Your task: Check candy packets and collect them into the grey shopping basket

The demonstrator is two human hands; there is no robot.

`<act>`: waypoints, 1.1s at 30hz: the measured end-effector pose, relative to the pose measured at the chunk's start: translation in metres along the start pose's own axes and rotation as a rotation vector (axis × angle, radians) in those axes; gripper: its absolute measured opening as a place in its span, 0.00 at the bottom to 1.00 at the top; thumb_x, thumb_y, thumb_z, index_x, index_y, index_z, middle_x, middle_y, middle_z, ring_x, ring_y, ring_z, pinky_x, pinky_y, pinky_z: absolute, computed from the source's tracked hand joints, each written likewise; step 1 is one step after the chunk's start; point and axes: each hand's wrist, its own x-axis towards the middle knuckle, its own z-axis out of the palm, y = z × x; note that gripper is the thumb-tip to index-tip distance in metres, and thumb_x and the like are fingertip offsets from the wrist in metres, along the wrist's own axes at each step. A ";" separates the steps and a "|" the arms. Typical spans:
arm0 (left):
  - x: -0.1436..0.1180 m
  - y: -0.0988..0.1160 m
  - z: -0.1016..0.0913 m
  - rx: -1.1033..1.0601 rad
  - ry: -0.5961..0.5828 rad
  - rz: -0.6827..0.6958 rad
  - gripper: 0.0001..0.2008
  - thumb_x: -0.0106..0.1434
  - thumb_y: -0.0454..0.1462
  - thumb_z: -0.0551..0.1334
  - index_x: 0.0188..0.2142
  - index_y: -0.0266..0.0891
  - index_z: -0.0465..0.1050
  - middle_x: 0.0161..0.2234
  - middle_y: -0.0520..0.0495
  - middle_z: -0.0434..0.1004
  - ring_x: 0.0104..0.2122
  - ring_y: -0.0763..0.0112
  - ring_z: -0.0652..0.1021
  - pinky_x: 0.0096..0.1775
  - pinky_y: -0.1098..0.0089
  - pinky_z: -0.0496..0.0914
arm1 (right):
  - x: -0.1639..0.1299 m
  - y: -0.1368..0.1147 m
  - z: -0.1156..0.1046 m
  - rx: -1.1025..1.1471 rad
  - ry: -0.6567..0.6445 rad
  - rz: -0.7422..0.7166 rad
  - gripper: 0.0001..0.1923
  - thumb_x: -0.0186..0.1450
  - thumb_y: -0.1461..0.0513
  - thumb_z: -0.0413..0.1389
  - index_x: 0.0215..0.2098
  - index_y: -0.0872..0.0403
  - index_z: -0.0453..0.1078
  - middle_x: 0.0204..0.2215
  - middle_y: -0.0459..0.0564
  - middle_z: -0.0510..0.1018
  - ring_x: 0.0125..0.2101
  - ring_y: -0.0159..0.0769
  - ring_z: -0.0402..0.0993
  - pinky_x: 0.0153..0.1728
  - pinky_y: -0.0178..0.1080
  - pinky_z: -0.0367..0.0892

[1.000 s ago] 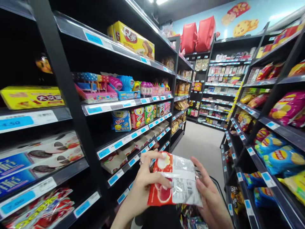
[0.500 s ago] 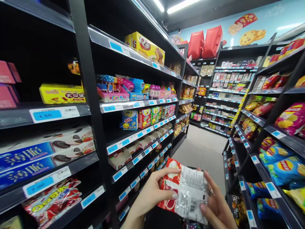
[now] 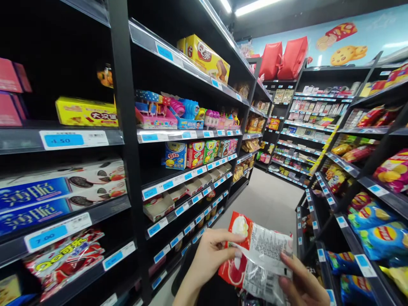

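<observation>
Head view shows, at the lower centre of the frame, the left hand (image 3: 208, 259) and right hand (image 3: 301, 284) both pinching a crinkly red-and-clear plastic snack packet (image 3: 256, 261) by its edges; holding it flat and taut should keep its printed label readable.

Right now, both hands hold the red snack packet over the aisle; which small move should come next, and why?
Probably flatten it: the left hand and right hand pinch the snack packet at opposite edges, but its printed white label side is creased and tilted, so it likely reads poorly.
</observation>
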 end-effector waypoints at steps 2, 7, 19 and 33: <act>0.001 -0.002 0.000 0.088 0.012 0.063 0.03 0.46 0.35 0.72 0.24 0.46 0.83 0.21 0.48 0.82 0.22 0.66 0.77 0.27 0.69 0.68 | 0.001 -0.003 0.002 0.001 0.031 -0.011 0.10 0.54 0.53 0.67 0.31 0.50 0.81 0.39 0.56 0.83 0.37 0.49 0.80 0.38 0.44 0.75; 0.000 0.002 0.004 0.311 0.003 0.175 0.08 0.55 0.38 0.68 0.21 0.42 0.79 0.22 0.48 0.79 0.23 0.67 0.75 0.28 0.70 0.65 | 0.005 -0.011 0.010 0.024 0.043 0.112 0.14 0.57 0.49 0.64 0.25 0.51 0.78 0.38 0.54 0.82 0.37 0.44 0.79 0.38 0.38 0.73; -0.006 0.012 0.006 0.456 -0.055 0.109 0.11 0.63 0.39 0.60 0.25 0.40 0.71 0.25 0.52 0.74 0.26 0.71 0.72 0.31 0.72 0.62 | 0.004 -0.013 0.008 -0.107 0.048 0.177 0.17 0.56 0.46 0.62 0.28 0.50 0.74 0.29 0.45 0.78 0.20 0.29 0.70 0.19 0.28 0.64; -0.009 0.016 0.019 0.184 -0.015 -0.171 0.13 0.62 0.43 0.61 0.24 0.38 0.66 0.23 0.53 0.67 0.25 0.73 0.65 0.29 0.73 0.59 | 0.006 -0.024 0.016 -0.066 0.160 0.335 0.20 0.55 0.46 0.62 0.27 0.51 0.65 0.16 0.41 0.70 0.16 0.30 0.64 0.17 0.30 0.59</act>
